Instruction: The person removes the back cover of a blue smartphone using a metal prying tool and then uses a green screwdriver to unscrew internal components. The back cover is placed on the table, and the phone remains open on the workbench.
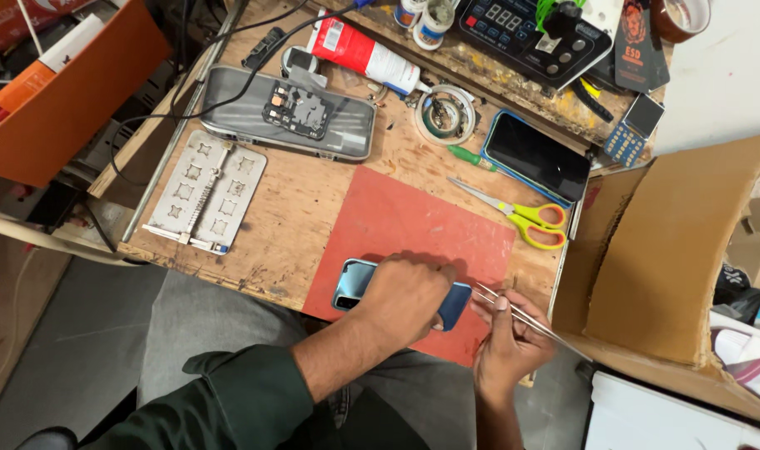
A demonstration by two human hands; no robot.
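Left hand [405,292] clamped over blue phone [355,283]; right hand [509,337] pinching tweezers [521,317].

1 head view, looking steeply down, close over workbench [313,217].

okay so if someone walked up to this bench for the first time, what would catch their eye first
Probably the red mat at the near edge of the wooden bench, where the left hand presses down on a blue phone and the right hand holds tweezers at its end. Next, the yellow-handled scissors beside the mat, and the red and white tube farther back.
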